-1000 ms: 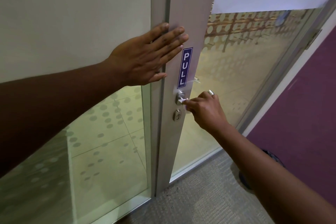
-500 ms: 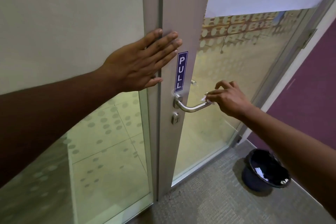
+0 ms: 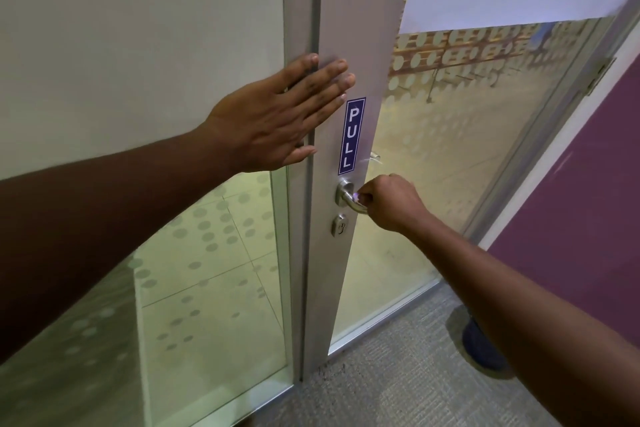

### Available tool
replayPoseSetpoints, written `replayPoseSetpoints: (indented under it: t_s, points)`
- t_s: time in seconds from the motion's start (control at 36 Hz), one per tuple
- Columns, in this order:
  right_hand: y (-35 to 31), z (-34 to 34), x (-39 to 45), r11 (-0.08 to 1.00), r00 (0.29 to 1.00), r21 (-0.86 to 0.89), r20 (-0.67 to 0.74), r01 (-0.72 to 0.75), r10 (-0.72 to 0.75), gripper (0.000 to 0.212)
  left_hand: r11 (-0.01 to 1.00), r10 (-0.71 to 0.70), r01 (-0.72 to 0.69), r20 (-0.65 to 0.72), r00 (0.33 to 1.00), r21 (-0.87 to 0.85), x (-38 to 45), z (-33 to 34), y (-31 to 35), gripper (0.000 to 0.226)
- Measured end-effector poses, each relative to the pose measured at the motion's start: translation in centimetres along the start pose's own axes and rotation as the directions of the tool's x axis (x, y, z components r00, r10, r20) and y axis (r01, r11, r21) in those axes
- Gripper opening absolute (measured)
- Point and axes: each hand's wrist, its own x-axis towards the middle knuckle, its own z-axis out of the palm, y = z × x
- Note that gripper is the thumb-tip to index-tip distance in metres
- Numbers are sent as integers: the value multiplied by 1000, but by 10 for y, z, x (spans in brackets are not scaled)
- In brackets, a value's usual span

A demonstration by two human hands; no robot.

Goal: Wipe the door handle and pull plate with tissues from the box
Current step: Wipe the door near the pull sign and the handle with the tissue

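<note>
Wiping the brushed-steel lever door handle (image 3: 349,198) looks like the step in hand. Right hand (image 3: 389,201) is closed in a fist over the lever close to its round rose, a scrap of white tissue (image 3: 357,197) just showing at the fingertips; grip is narrow, pinching tissue against the metal. Left hand (image 3: 277,118) is flat and spread wide, holding nothing, palm across the seam between the grey aluminium door stile (image 3: 349,45) and the fixed frame, just above and left of the blue vertical PULL plate (image 3: 351,135).

To do it well, in my view: wrap the tissue round the tube so the underside and back get covered, run full length out to the free end, work the bend at the rose where grime collects. Keep the left palm bracing so the door doesn't swing. Light pressure, since thin tissue shreds on edges.

PULL plate sits directly above the handle; glossy, flat, looks like a sticker, so wipe with flat strokes and don't catch the corners. Oval keyhole escutcheon (image 3: 339,225) sits below the handle. Glass panels are frosted with a dot pattern. Tissue box not in view.
</note>
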Motion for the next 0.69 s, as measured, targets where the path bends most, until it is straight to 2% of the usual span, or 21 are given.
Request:
replayPoseSetpoints:
  t_s: [0.11, 0.19, 0.25, 0.31, 0.42, 0.53, 0.58, 0.61, 0.67, 0.69]
  points:
    - [-3, 10, -1, 986, 990, 122, -78, -110, 120, 31, 1000, 8, -8, -11, 1000, 9, 0, 4, 1, 81]
    - [-6, 17, -9, 988, 981, 97, -138, -121, 133, 36, 1000, 2, -2, -4, 1000, -5, 0, 3, 0, 82]
    - [-6, 20, -15, 998, 974, 43, -221, -46, 54, 31, 1000, 5, -5, -1, 1000, 1, 0, 3, 1, 82]
    - [-3, 18, -21, 995, 953, -58, -289, 81, -95, 24, 1000, 7, -7, 4, 1000, 8, 0, 3, 1, 82]
    - [17, 8, -29, 939, 905, -171, -263, 298, -335, 16, 1000, 6, -7, 20, 1000, 20, -1, 0, 0, 82]
    - [37, 0, -29, 906, 886, -237, -228, 352, -404, 18, 1000, 0, 0, 26, 1000, 5, -1, -2, -1, 83]
    - [46, 0, -29, 942, 891, -128, -307, 311, -336, 15, 1000, 1, -1, 23, 1000, 3, -1, -3, 0, 83]
    - [52, 1, -31, 966, 897, -6, -369, 258, -242, 14, 1000, 3, -3, 17, 1000, 4, -1, -2, 1, 82]
    - [63, 5, -33, 948, 902, 304, -428, 95, 46, 15, 1000, 6, -6, 8, 1000, 11, -2, -2, 1, 82]
    - [68, 8, -34, 887, 892, 462, -402, 3, 207, 16, 1000, 6, -6, 5, 1000, 16, -2, -2, 1, 82]
